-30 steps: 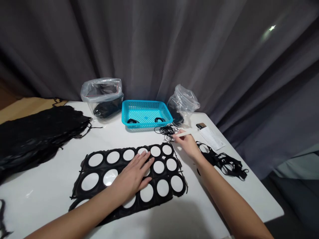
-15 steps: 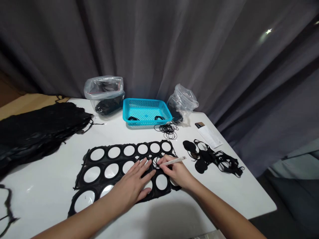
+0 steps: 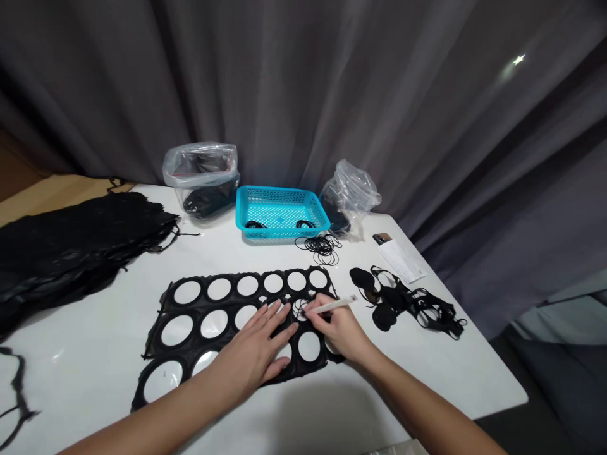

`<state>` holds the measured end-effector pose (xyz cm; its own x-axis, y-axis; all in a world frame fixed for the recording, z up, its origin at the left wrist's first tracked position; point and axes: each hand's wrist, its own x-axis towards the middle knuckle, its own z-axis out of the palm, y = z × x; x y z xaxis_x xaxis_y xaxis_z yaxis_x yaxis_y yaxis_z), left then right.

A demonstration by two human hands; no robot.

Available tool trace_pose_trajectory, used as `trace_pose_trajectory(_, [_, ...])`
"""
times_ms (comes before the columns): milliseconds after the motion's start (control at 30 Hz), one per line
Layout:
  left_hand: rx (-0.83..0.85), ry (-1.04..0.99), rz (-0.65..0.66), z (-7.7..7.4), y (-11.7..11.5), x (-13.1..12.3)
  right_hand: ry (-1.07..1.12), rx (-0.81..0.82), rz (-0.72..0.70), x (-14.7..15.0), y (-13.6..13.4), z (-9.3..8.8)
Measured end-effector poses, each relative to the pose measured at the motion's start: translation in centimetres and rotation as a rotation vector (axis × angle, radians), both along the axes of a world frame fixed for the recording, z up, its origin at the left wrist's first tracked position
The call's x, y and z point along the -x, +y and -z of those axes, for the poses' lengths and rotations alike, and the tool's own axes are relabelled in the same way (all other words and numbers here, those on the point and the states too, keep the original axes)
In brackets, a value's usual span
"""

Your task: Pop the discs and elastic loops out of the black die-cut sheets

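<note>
A black sheet (image 3: 200, 308) with rows of round holes lies flat on the white table. My left hand (image 3: 264, 335) rests on it, fingers spread, pressing near the middle row and covering part of some holes. In my right hand (image 3: 332, 319) is a slim white pen-like tool (image 3: 337, 304), pinched between thumb and fingers and slanting up to the right. Its tip is hidden by my fingers at a middle-row hole, where thin black loops (image 3: 298, 308) show. More thin black cord loops (image 3: 324, 248) lie in a tangle behind the sheet.
Behind stands a blue basket (image 3: 284, 233) between two clear plastic bags (image 3: 201, 177), (image 3: 353, 189) with dark contents. Stacked black material (image 3: 71, 237) covers the left side. To the right lie black straps and round pads (image 3: 384, 316), a white paper (image 3: 402, 260) and a phone (image 3: 381, 238).
My right hand has shifted very slightly at the same hole, with the white tool still in it. My left hand stays in place on the sheet. The whole view has moved a little.
</note>
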<state>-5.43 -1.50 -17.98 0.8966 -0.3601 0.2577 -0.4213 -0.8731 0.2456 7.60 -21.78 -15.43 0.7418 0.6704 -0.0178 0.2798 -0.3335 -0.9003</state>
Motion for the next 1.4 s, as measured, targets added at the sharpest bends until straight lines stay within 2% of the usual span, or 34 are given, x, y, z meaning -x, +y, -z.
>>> trace_pose_trajectory(133, [-0.015,0.013,-0.005,-0.1,-0.1,-0.1,-0.105,0.087,-0.057,0.6,-0.2,0.2])
trace_pose_trajectory(500, [-0.026,0.011,-0.013,0.0,-0.3,-0.1,-0.127,0.040,-0.088,0.5,-0.1,0.2])
trace_pose_trajectory(633, [-0.031,0.010,-0.013,-0.1,-0.3,-0.1,-0.272,0.033,-0.146,1.2,-0.2,0.0])
trace_pose_trajectory(800, [-0.039,0.009,-0.007,0.0,-0.3,-0.1,-0.603,0.130,-0.295,2.0,-0.2,0.7])
trace_pose_trajectory(833, [-0.045,0.010,-0.006,0.1,-0.3,-0.1,-0.648,0.145,-0.280,1.3,-0.2,0.8])
trace_pose_trajectory(900, [-0.061,0.015,-0.006,0.2,-0.2,-0.1,-0.676,0.150,-0.134,-1.0,-0.2,0.7])
trace_pose_trajectory(1000, [-0.067,0.016,-0.014,0.3,-0.1,0.0,-0.576,0.100,0.245,-5.4,-0.8,-0.2])
trace_pose_trajectory(1067, [-0.055,0.011,-0.013,0.2,0.0,0.0,-0.468,0.058,0.362,-7.3,-1.3,-1.1])
trace_pose_trajectory(1167, [-0.025,0.007,0.020,-0.5,0.0,0.3,-0.274,0.006,0.314,-7.1,-1.8,-1.8])
trace_pose_trajectory(1300, [-0.003,0.048,0.130,-1.7,-0.4,1.3,0.254,-0.142,0.156,-3.4,-1.4,-1.5])
trace_pose_trajectory(1400, [-0.028,0.081,0.181,-2.1,-0.6,2.1,0.476,-0.211,0.049,-0.4,-1.3,-1.3])
